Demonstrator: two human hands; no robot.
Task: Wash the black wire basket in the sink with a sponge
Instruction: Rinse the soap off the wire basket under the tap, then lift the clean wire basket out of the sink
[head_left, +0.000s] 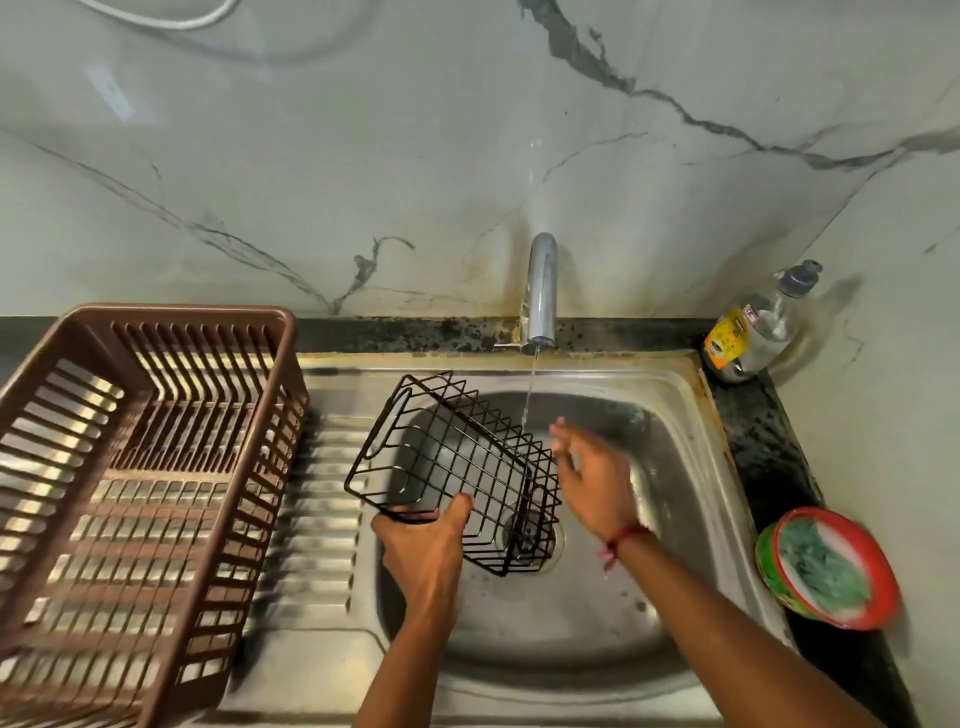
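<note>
The black wire basket (457, 467) is held tilted over the steel sink (670, 415). My left hand (423, 545) grips its near rim, thumb hooked over the wire. My right hand (592, 475) hovers just right of the basket with straight fingers and holds nothing. It sits below the thin water stream running from the chrome tap (541, 291). A green sponge (821, 569) lies in a red-rimmed round dish (878, 566) on the counter at the right.
A brown plastic dish rack (130, 467) stands on the ribbed drainboard (317, 519) at the left. A clear dish soap bottle (753, 327) leans in the back right corner. The drain (530, 538) shows partly behind the basket. A marble wall rises behind the sink.
</note>
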